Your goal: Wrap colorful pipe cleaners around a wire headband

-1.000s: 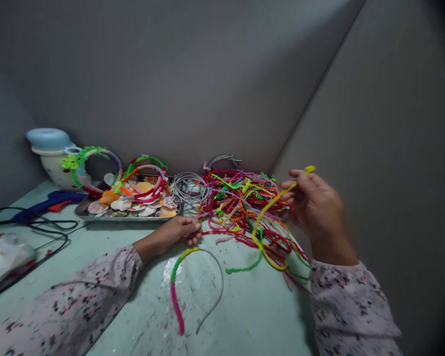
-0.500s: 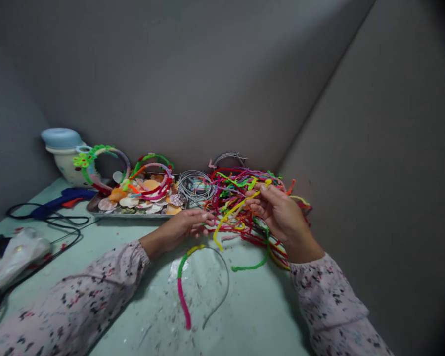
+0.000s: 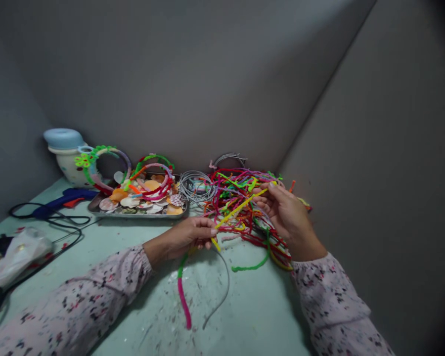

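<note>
A yellow pipe cleaner (image 3: 241, 209) is stretched on a slant between my two hands. My left hand (image 3: 191, 234) pinches it near its lower end, and a short tip sticks out below the fingers. My right hand (image 3: 285, 212) grips the upper end between thumb and forefinger. Below my left hand a headband (image 3: 184, 305) lies on the table, its left side wrapped in pink and green, its right side bare grey wire. My left hand hides part of its top. Behind my right hand spreads a heap of coloured pipe cleaners (image 3: 228, 190).
A metal tray (image 3: 137, 215) of seashells bears wrapped headbands (image 3: 155, 165). Beside it lies coiled grey wire (image 3: 196, 185). At left are a white jar (image 3: 68, 165) with a blue lid, a blue glue gun (image 3: 55, 201), a black cord (image 3: 77, 240) and a plastic bag (image 3: 25, 252).
My left hand has closed on the lower end of the yellow pipe cleaner, which was hanging loose and curved. It is now pulled straight. My right hand keeps its grip.
</note>
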Available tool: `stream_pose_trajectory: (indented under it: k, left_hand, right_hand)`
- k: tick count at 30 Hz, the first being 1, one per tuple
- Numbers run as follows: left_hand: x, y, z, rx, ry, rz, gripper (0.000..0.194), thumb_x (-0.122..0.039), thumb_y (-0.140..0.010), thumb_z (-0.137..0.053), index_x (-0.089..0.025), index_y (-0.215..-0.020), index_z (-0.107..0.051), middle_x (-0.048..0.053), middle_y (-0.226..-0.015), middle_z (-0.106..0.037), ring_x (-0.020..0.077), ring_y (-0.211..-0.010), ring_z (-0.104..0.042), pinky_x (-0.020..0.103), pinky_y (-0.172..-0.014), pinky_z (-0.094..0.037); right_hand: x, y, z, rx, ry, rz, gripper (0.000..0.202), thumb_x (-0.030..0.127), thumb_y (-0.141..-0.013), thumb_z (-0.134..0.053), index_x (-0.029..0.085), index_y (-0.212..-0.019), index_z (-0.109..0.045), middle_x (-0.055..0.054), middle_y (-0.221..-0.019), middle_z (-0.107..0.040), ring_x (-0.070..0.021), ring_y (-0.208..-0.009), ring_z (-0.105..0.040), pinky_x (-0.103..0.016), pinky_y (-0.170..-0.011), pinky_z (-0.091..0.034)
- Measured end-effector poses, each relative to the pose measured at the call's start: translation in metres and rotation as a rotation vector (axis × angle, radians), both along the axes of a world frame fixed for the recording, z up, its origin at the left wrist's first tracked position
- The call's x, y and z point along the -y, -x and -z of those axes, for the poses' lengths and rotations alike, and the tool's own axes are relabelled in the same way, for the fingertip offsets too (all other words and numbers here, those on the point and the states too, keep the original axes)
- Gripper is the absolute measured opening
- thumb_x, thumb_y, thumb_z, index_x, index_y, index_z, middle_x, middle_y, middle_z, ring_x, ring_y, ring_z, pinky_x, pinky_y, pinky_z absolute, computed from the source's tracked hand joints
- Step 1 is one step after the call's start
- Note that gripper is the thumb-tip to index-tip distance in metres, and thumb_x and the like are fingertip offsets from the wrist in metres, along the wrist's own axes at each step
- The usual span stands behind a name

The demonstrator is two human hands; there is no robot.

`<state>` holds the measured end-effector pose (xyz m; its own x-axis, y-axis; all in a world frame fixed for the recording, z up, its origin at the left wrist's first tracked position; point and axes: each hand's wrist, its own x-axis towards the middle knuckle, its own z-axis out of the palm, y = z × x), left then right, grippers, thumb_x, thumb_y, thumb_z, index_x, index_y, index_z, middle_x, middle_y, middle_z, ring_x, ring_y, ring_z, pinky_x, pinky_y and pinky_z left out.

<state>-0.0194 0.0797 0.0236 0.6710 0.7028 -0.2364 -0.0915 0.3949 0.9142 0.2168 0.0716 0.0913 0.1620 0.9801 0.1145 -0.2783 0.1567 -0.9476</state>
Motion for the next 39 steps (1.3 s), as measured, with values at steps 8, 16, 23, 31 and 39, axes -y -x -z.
stream_pose_trajectory:
  k: [8,16,23,31,39]
  left_hand:
    - [0.002,0.001,-0.004,0.049,0.021,-0.006,0.021,-0.026,-0.073,-0.071,-0.012,-0.083,-0.06,0.0,-0.069,-0.055,0.0044,-0.054,-0.048,0.019,-0.052,-0.036]
    - [-0.008,0.004,0.005,-0.063,-0.206,-0.193,0.021,-0.032,-0.074,-0.067,-0.014,-0.075,-0.057,-0.001,-0.062,-0.05,0.0059,-0.051,-0.042,0.021,-0.048,-0.028]
    - [-0.013,0.008,0.014,-0.089,-0.261,-0.229,0.025,-0.038,-0.077,-0.064,-0.015,-0.075,-0.055,-0.001,-0.061,-0.051,0.0064,-0.049,-0.04,0.021,-0.046,-0.024]
    - [-0.002,0.002,0.006,-0.038,-0.289,-0.23,0.024,-0.037,-0.076,-0.065,-0.014,-0.082,-0.06,-0.002,-0.064,-0.051,0.0062,-0.053,-0.042,0.02,-0.05,-0.03]
    - [0.007,-0.007,0.01,-0.074,-0.349,-0.137,0.032,-0.039,-0.073,-0.069,-0.014,-0.092,-0.062,0.001,-0.074,-0.059,0.0074,-0.056,-0.046,0.02,-0.052,-0.034]
  right_hand:
    - [-0.001,-0.012,-0.008,-0.019,0.014,0.086,0.014,0.031,-0.081,-0.06,0.017,-0.082,-0.061,-0.001,-0.071,-0.067,-0.0088,-0.053,-0.062,-0.017,-0.046,-0.052]
    - [0.004,-0.057,-0.018,0.864,-0.033,0.346,0.026,0.039,-0.079,-0.056,0.018,-0.067,-0.063,0.003,-0.051,-0.055,-0.0114,-0.045,-0.048,-0.022,-0.043,-0.035]
    - [0.003,-0.072,-0.015,1.196,-0.077,0.369,0.024,0.032,-0.078,-0.049,0.017,-0.079,-0.068,0.001,-0.06,-0.059,-0.0138,-0.055,-0.049,-0.023,-0.051,-0.033]
    - [0.019,0.004,-0.011,1.203,-0.052,-0.518,0.024,0.026,-0.086,-0.045,0.017,-0.068,-0.058,0.001,-0.064,-0.056,-0.011,-0.059,-0.047,-0.022,-0.055,-0.034]
    - [0.013,0.034,0.02,1.132,-0.029,-0.722,0.03,0.025,-0.089,-0.042,0.016,-0.071,-0.063,0.0,-0.067,-0.061,-0.0113,-0.06,-0.05,-0.022,-0.059,-0.036]
